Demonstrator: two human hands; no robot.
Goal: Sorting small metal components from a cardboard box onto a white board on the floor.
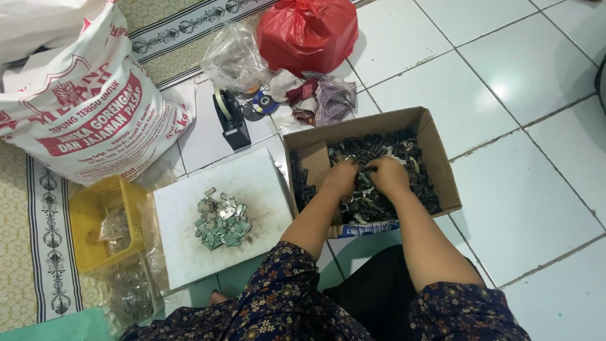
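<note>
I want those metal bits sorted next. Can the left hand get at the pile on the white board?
Probably yes: the left hand is in the cardboard box, beside the white board, and nothing covers the metal pile.

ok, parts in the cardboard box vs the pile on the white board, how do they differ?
The parts in the cardboard box are mostly black and fill it as a deep heap; the pile on the white board is silvery-green flat metal pieces, far fewer and loosely spread. The left hand and right hand are both dug into the box parts; nothing touches the board pile. Both are small loose hardware pieces set on the floor.
</note>
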